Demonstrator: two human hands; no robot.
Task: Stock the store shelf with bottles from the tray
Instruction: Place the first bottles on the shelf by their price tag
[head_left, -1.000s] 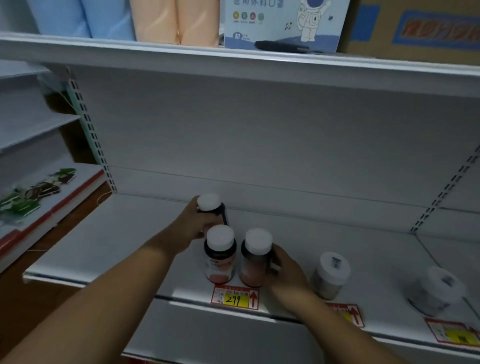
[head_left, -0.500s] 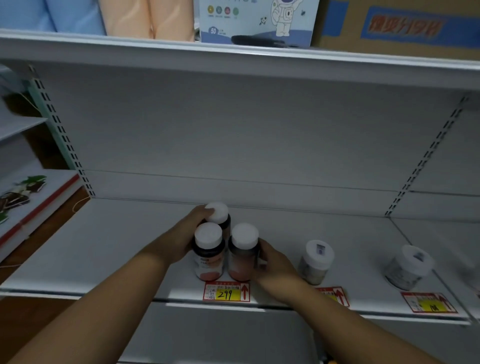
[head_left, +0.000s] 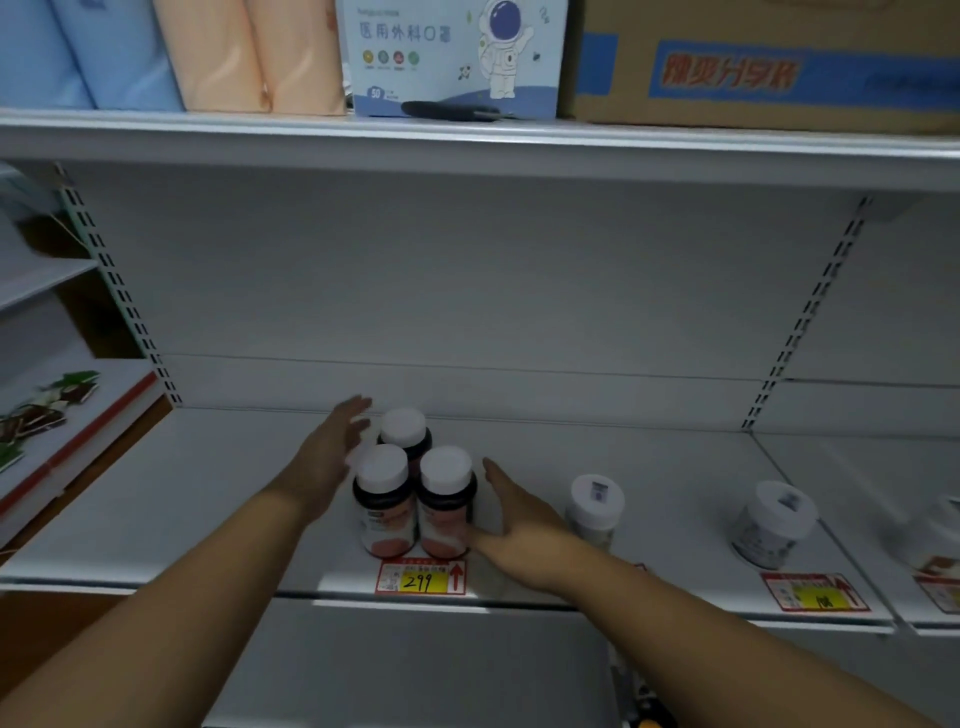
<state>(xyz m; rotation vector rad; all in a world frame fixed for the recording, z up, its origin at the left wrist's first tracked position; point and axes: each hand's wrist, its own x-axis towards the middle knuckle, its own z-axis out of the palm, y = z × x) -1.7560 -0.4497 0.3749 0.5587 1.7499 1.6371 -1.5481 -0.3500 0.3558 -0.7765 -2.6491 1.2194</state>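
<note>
Head view is showing left hand (head_left: 324, 462) and right hand (head_left: 519, 514) spreading flat, flanking three bottles (head_left: 415, 493); at three o'clock, a careless brush risks toppling them.

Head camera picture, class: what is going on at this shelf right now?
A person is stocking a white shelf. Three dark bottles with white caps stand upright, clustered above the 299 price tag. The left hand is open beside the cluster's left side, the right hand open at its right, neither gripping a bottle. Two pale jars stand further right.
</note>
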